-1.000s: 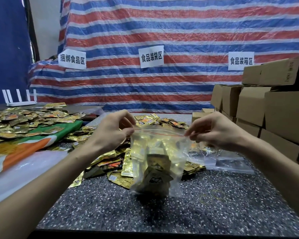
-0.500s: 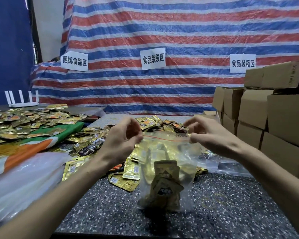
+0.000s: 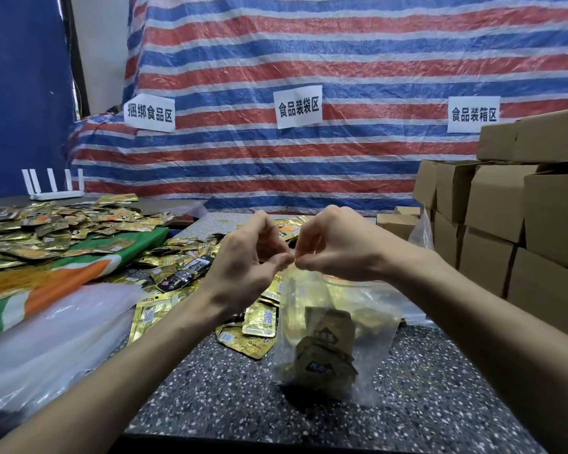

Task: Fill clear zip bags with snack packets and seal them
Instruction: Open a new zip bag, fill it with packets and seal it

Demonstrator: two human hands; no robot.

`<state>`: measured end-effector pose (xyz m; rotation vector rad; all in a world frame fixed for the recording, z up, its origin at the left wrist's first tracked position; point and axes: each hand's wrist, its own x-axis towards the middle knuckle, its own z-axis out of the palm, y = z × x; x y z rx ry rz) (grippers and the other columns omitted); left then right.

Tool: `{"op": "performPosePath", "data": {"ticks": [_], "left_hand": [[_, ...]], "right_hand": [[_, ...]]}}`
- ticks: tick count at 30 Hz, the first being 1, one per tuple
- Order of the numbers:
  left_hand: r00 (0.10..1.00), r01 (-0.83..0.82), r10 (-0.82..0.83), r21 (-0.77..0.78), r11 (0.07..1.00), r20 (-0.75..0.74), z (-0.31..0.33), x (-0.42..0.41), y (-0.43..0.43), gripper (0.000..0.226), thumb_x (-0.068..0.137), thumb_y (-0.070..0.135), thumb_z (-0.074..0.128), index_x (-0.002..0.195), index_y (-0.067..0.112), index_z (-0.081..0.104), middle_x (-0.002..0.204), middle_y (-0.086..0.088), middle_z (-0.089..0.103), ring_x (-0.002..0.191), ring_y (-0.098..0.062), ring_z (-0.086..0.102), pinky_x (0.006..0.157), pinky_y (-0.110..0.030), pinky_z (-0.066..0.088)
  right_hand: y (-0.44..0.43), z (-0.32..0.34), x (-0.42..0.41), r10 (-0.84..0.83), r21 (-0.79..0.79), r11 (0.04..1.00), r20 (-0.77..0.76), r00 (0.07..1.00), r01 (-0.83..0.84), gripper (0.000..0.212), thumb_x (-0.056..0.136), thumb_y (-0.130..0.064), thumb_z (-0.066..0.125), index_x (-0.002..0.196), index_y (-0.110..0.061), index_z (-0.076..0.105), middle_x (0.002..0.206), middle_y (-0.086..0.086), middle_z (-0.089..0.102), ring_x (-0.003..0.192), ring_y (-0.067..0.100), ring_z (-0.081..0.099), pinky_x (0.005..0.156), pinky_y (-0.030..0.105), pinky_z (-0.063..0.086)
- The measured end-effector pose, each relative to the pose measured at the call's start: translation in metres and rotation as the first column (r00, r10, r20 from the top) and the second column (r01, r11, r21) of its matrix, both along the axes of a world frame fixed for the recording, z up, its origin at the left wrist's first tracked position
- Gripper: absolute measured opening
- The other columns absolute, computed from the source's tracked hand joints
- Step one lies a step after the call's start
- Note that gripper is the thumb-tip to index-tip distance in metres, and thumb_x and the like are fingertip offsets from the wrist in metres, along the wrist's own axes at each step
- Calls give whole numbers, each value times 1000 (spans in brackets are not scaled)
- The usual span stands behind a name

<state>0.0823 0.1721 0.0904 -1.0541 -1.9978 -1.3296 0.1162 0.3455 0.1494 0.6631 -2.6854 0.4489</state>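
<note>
Clear zip bag [image 3: 336, 326], pinched at its corner by my left hand [image 3: 243, 270] and right hand [image 3: 340, 253], is mid-seal; next, I should press along its top edge.

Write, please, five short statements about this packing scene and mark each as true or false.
1. The left hand and the right hand both pinch the top edge of the zip bag. True.
2. The zip bag is empty. False: snack packets are inside it.
3. The hands hold opposite ends of the top edge. False: their fingers meet near its left end.
4. Cardboard boxes are stacked at the right. True.
5. Loose packets lie on the table left of the zip bag. True.
</note>
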Motion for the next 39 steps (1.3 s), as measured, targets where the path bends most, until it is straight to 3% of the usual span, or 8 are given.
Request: {"op": "performPosePath", "data": {"ticks": [3, 6, 10, 13, 19, 23, 29, 39], "left_hand": [[1000, 5, -5, 19, 1000, 0, -1, 1, -3, 36, 81, -9, 73, 83, 19, 49, 83, -9, 69, 78, -19, 71, 75, -41, 60], [999, -20, 20, 1, 1000, -28, -1, 2, -2, 32, 82, -6, 73, 87, 16, 51, 83, -8, 67, 78, -18, 69, 74, -39, 60], [998, -55, 58, -225, 973, 7, -4, 0, -1, 9, 96, 15, 61, 100, 14, 54, 81, 0, 63, 74, -12, 60, 65, -31, 53], [995, -67, 38, -363, 929, -87, -7, -3, -3, 18, 102, 20, 51, 88, 11, 59, 76, -1, 60, 67, -13, 53, 57, -28, 42], [986, -144, 124, -187, 972, -115, -15, -5, 11, 33, 93, 11, 58, 65, 29, 57, 54, 12, 52, 49, -6, 44, 45, -17, 27], [975, -198, 183, -125, 972, -124, -16, -8, 20, 24, 87, 17, 56, 67, 9, 65, 58, 2, 60, 59, -17, 52, 48, -21, 30], [961, -224, 201, -108, 969, -189, -15, -9, 24, 21, 87, 9, 59, 67, 9, 66, 57, 4, 57, 49, -1, 42, 47, -14, 29], [962, -248, 238, -63, 967, -133, -19, -15, 11, 25, 84, 17, 53, 68, 5, 68, 56, 4, 57, 52, -4, 48, 45, -13, 28]], "right_hand": [[-5, 1, 2, 7, 47, 999, 3, 1000, -7, 6, 88, -20, 70, 87, -19, 76, 79, -10, 69, 73, 4, 64, 61, 19, 50], [-8, 2, 2, -23, 122, 992, -34, 999, 27, 11, 86, -19, 65, 86, -24, 75, 82, -6, 69, 77, 13, 64, 66, 34, 56], [-11, 0, 4, -104, 172, 978, -109, 989, 121, 8, 80, -25, 62, 83, -26, 69, 85, -3, 66, 80, 19, 61, 68, 37, 55], [-10, 0, 6, -116, 187, 974, -82, 990, 130, 10, 80, -25, 63, 84, -23, 72, 85, -1, 69, 80, 20, 63, 67, 40, 57], [-4, 0, 9, -236, 193, 954, 5, 972, 231, 14, 87, -35, 66, 85, -24, 73, 89, -3, 72, 85, 19, 65, 74, 37, 56], [6, 0, 13, -252, 143, 960, 64, 966, 241, 21, 89, -38, 68, 85, -18, 76, 84, 1, 74, 81, 20, 67, 76, 42, 58], [16, 1, 20, -243, 122, 966, 104, 965, 230, 25, 91, -32, 68, 84, -9, 75, 84, 11, 74, 81, 26, 68, 77, 47, 57], [44, -11, 33, -238, 125, 968, 169, 956, 219, 24, 94, -32, 63, 82, -14, 73, 85, 4, 73, 81, 22, 67, 79, 49, 56]]}}
